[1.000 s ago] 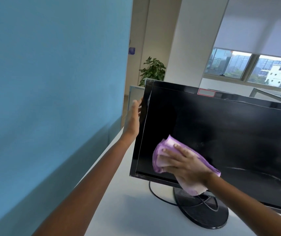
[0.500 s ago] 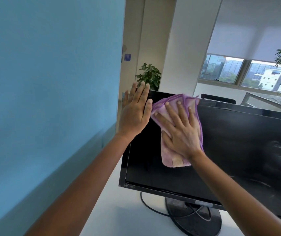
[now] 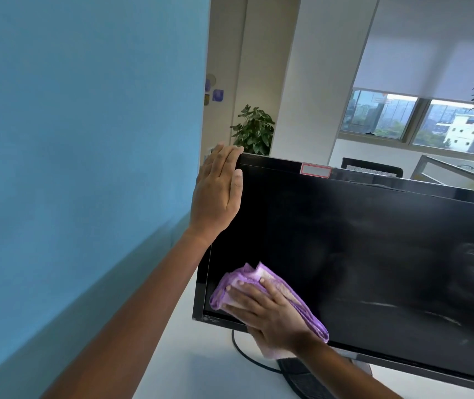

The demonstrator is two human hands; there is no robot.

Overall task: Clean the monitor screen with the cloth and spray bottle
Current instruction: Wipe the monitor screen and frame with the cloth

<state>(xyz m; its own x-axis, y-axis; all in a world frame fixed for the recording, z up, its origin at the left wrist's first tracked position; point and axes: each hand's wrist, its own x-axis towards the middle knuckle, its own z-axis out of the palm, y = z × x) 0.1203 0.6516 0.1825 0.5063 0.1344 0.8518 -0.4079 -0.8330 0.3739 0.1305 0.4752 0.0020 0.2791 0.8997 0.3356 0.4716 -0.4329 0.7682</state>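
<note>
Half a second on, the right hand (image 3: 270,318) has swept the purple cloth (image 3: 306,311) from the top-left of the monitor screen (image 3: 359,254) down to its lower-left corner, while the left hand (image 3: 215,194) has stayed at the upper-left corner.

Head view: the right hand's fingers lie spread and nearly straight, pressing the folded cloth flat against the glass just above the bottom bezel. The left hand is open too, palm and straight fingers braced on the monitor's corner, gripping nothing. The spray bottle is out of view.

Pale streaks (image 3: 388,305) show on the lower right of the screen, so the wipe likely has most of the panel left. It should go best in overlapping passes under light, even pressure, with the left hand steadying the monitor on its stand (image 3: 302,381).

A red-bordered sticker (image 3: 315,170) sits on the top bezel; its writing cannot be read.
</note>
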